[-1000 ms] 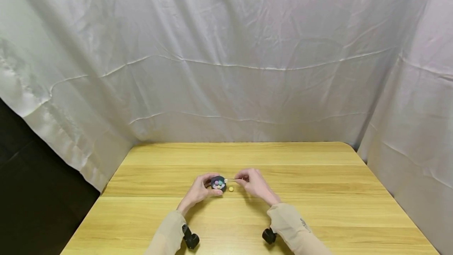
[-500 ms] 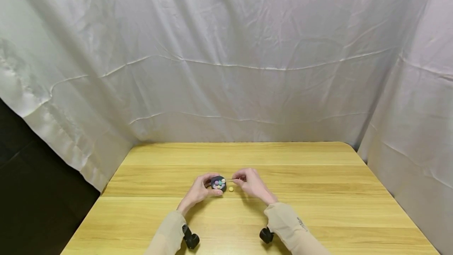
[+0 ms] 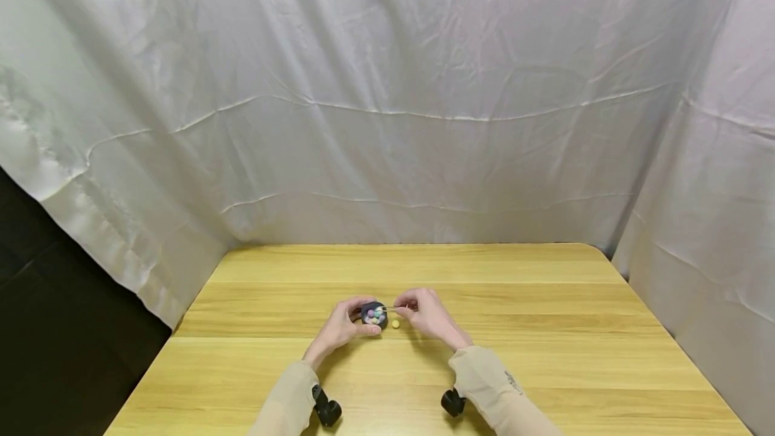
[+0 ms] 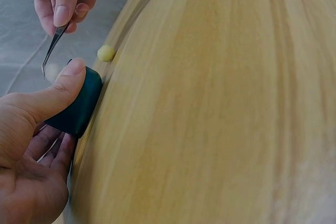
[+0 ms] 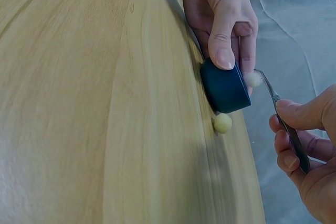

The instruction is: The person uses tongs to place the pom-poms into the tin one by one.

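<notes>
My left hand [image 3: 342, 325] holds a small dark round cup [image 5: 223, 87] on the table, thumb on one side and fingers on the other. Several coloured balls, among them a purple ball [image 3: 371, 313], lie inside it. With my right hand [image 3: 427, 313] I pinch a pair of metal bent-tip tweezers [image 5: 274, 96]. At their tips, over the cup's opening, is a small white ball [image 5: 253, 80]; whether it touches the balls below cannot be made out. A pale yellow ball [image 4: 106, 53] sits on the table just right of the cup, beneath the tweezers' side.
The wooden table [image 3: 387, 382] extends around both hands. Light grey cloth [image 3: 424, 153] hangs behind it and along the right side. A black wrist camera [image 3: 327, 412] is strapped at the left sleeve, and another black camera [image 3: 453, 402] at the right.
My right hand has shifted left, bringing the tweezers and white ball from the cup's right edge to over its opening. The left hand, cup and yellow ball stay in place.
</notes>
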Action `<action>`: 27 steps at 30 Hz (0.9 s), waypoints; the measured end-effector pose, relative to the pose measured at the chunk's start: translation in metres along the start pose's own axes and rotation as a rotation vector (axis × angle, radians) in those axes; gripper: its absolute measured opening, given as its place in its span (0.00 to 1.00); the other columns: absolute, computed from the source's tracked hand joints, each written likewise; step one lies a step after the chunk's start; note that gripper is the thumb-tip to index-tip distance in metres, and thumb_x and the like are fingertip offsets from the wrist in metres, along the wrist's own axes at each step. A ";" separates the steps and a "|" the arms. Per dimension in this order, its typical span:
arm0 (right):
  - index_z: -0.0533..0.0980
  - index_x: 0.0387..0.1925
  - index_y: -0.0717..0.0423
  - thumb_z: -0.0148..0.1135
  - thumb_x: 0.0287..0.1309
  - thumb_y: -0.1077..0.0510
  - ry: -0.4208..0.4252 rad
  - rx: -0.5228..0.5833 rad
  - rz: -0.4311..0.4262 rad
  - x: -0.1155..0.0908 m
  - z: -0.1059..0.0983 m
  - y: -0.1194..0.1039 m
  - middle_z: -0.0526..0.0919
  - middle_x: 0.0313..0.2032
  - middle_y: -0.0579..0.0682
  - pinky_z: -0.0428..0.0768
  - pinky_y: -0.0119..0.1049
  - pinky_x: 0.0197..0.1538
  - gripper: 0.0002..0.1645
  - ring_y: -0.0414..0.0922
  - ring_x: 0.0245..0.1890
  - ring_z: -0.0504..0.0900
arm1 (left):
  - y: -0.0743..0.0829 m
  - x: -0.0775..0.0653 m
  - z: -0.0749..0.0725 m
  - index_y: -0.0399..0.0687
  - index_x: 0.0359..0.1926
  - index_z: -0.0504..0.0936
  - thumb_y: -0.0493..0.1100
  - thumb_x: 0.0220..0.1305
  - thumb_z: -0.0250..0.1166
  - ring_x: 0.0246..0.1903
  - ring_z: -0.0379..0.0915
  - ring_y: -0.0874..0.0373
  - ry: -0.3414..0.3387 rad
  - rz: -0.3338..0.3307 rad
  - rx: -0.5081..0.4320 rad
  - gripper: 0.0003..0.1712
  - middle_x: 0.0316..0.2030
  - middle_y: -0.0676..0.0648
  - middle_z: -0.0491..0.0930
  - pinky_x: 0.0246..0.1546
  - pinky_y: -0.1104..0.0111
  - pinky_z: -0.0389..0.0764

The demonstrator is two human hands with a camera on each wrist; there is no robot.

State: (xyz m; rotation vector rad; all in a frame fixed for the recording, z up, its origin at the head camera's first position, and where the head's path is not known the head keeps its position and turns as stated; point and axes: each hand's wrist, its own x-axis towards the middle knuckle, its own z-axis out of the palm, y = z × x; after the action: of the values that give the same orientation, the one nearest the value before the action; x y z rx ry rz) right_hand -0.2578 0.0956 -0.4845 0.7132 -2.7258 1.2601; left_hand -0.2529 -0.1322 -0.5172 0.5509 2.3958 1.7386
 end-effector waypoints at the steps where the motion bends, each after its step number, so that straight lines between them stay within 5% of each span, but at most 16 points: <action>1: 0.86 0.37 0.60 0.66 0.62 0.66 -0.001 0.000 -0.002 0.000 0.000 0.000 0.88 0.33 0.49 0.78 0.26 0.37 0.05 0.38 0.32 0.80 | 0.000 0.000 0.000 0.29 0.63 0.74 0.34 0.56 0.76 0.59 0.76 0.35 -0.001 0.001 0.000 0.35 0.59 0.29 0.78 0.64 0.45 0.76; 27: 0.86 0.36 0.59 0.66 0.61 0.66 0.013 -0.015 -0.001 -0.012 -0.009 0.017 0.88 0.33 0.49 0.78 0.26 0.35 0.05 0.36 0.31 0.79 | -0.005 0.000 0.000 0.31 0.62 0.75 0.35 0.56 0.76 0.58 0.77 0.37 -0.006 0.019 0.004 0.33 0.57 0.30 0.79 0.63 0.47 0.77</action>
State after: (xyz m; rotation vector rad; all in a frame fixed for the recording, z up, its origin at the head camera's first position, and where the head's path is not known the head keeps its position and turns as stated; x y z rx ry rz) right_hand -0.2552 0.1159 -0.4934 0.7014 -2.7214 1.2380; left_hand -0.2545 -0.1337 -0.5217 0.5798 2.3982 1.7379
